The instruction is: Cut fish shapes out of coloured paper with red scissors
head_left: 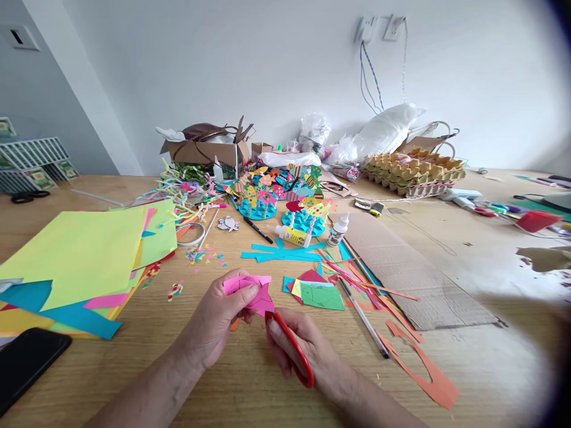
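Note:
Between thumb and fingers, my left hand point(225, 312) pinches a piece of pink paper point(263, 297) with a dark drawn outline. My right hand point(303, 342) is closed around red-handled scissors point(297, 351). Their blades meet the lower right edge of the pink paper and are mostly hidden. A bit of orange paper shows beneath my left hand. Just beyond lie a green paper piece point(322, 295) with pencil lines and other small coloured pieces. To the right rests an orange offcut point(430, 368) with a curved hole, near a pen point(363, 318).
Coloured sheets point(80, 244) and a black phone point(31, 362) lie at left. Glue bottles point(339, 230), blue strips point(285, 254) and paper fish on blue bases point(257, 208) stand ahead. Cardboard point(401, 267) lies at right, with stacked egg trays point(413, 172) behind.

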Demonstrator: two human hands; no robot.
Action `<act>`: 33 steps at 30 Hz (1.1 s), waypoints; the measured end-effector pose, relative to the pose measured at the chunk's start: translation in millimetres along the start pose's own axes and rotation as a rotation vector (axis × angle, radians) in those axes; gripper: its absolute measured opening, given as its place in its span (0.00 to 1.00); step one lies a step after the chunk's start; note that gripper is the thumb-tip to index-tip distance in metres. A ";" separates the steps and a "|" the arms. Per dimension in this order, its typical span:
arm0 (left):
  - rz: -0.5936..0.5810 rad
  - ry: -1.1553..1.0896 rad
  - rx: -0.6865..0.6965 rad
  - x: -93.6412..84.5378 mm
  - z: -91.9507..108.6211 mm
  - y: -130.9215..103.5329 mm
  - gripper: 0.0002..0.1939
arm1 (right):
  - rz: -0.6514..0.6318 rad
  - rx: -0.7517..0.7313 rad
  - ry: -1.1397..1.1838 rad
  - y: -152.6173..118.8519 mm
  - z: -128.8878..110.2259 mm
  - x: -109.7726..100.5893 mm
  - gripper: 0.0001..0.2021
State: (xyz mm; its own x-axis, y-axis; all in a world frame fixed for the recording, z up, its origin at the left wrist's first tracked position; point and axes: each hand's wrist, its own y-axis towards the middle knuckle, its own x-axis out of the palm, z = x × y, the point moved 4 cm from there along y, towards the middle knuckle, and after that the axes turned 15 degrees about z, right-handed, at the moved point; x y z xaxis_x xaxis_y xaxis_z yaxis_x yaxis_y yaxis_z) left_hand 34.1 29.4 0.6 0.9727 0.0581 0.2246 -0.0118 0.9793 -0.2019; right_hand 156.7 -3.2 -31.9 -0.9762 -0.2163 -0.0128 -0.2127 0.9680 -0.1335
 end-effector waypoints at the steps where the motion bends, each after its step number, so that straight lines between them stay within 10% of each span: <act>1: -0.001 -0.003 0.003 0.0 0.1 -0.3 0.06 | -0.001 -0.004 0.000 -0.1 -0.2 -0.1 0.23; 33: -0.058 0.030 -0.003 -6.5 2.3 -1.2 0.07 | -0.009 -0.039 -0.006 -2.7 -3.2 2.5 0.24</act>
State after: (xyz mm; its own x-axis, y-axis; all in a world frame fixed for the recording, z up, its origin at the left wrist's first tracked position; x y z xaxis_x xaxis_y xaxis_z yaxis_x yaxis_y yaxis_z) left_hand 27.3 28.3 1.6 0.9782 -0.0051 0.2077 0.0458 0.9804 -0.1917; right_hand 154.7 -5.9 -28.3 -0.9741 -0.2252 -0.0174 -0.2227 0.9703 -0.0945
